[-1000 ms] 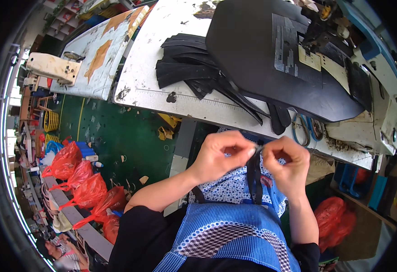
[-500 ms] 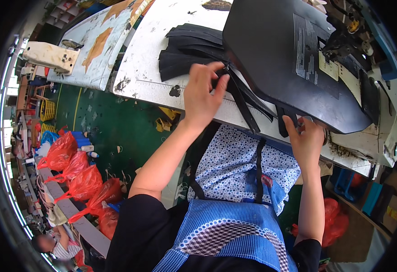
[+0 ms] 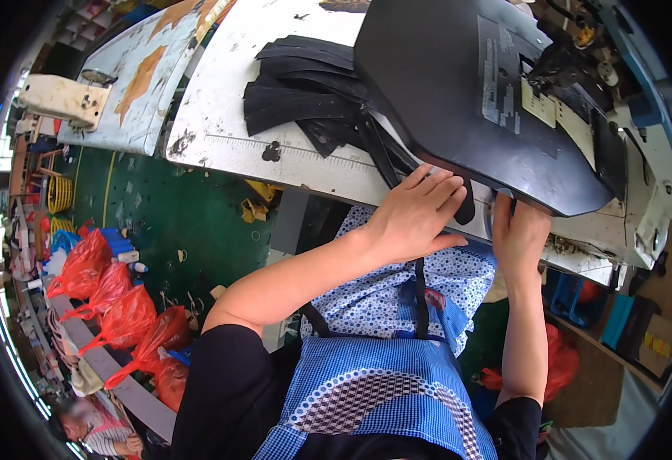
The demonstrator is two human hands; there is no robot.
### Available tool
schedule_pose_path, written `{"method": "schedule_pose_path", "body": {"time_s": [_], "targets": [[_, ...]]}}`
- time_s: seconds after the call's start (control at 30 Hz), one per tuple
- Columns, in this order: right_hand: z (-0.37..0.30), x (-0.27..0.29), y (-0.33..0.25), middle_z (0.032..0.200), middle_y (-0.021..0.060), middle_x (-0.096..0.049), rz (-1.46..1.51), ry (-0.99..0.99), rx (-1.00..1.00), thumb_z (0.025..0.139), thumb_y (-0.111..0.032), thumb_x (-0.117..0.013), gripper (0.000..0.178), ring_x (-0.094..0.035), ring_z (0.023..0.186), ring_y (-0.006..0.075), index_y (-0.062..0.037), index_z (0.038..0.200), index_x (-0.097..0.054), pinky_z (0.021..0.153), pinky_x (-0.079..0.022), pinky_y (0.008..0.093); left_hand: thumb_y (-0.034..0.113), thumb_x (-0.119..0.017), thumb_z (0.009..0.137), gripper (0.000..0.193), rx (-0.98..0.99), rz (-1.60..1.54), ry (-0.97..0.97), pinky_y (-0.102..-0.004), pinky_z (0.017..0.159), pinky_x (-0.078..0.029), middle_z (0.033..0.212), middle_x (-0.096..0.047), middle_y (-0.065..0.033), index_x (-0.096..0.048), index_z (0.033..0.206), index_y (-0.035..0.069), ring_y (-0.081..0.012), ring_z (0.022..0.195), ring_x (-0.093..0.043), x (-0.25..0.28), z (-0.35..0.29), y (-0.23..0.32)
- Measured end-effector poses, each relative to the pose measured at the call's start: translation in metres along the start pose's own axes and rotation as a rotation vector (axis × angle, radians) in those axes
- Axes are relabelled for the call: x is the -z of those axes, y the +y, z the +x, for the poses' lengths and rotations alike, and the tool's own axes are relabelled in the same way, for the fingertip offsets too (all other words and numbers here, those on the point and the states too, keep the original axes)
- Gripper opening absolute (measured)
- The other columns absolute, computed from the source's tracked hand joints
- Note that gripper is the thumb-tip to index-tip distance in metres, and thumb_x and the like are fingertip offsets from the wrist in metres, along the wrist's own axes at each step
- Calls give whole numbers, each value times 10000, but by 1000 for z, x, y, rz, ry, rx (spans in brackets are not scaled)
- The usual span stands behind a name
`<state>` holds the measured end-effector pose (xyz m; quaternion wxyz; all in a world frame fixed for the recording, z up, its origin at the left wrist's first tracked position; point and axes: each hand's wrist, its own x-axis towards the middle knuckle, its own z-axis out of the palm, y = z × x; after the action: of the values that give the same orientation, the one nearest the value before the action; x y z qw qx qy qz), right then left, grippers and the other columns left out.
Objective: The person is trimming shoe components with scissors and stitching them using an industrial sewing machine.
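Observation:
A large black panel [image 3: 443, 100] with rounded corners stands over the white worktable, in front of the sewing machine parts. My left hand [image 3: 416, 213] lies at its near edge, fingers stretched out and thumb apart, holding nothing that I can see. The rounded end of a black strip [image 3: 466, 205] shows just beyond those fingers. My right hand [image 3: 521, 238] reaches under the panel's near right edge; its fingertips are hidden, so what they hold does not show. Left of the panel lies a fanned pile of black fabric strips [image 3: 297, 88], some trailing toward the table edge.
The white table [image 3: 221, 115] carries a printed ruler scale along its near edge. Machine parts [image 3: 573, 84] rise at the right. Another worktable [image 3: 129, 92] stands at the left. Red plastic bags [image 3: 129, 314] line a bench at lower left, near a seated person [image 3: 94, 429].
My left hand has left the strip ends by the pile and moved right and nearer, to the panel's edge. The right hand has gone further under the panel. The whole view has shifted slightly.

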<state>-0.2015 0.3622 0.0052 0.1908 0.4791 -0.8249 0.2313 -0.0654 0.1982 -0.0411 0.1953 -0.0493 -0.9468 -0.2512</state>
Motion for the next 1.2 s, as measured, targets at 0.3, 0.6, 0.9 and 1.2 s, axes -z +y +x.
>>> {"method": "schedule_pose_path", "body": {"time_s": [0.3,0.6,0.9,1.2], "targets": [[-4,96,-61,944,140,-767,490,-239,-24,808,130,-759,231,-734,791,298,14,1004,-723,716,-566,345,323,-802,903,586,-62,-367,-104,-489,1110,-486,1418,-609,-171,-611,1376,34,-361,1299,-602,24,-26,24],[62,137,-63,1085,199,-752,155,326,92,858,156,-752,238,-723,954,274,80,1084,-746,818,-590,322,198,-785,873,303,-366,-484,36,-395,903,-584,1075,-707,-93,-713,1127,49,-276,983,-709,92,-18,69],[48,106,-54,1065,177,-741,229,162,197,618,69,-693,401,-710,832,321,19,1009,-766,706,-573,384,607,-603,989,785,-100,181,162,-534,1203,-358,1506,-554,-175,-527,1522,36,-383,1435,-490,145,48,17],[45,98,-51,1118,228,-769,343,176,42,702,94,-712,351,-771,953,344,51,1048,-749,807,-629,384,653,-610,968,769,-206,189,47,-500,1120,-455,1435,-599,-189,-638,1341,-18,-372,1333,-577,156,90,3]]}}
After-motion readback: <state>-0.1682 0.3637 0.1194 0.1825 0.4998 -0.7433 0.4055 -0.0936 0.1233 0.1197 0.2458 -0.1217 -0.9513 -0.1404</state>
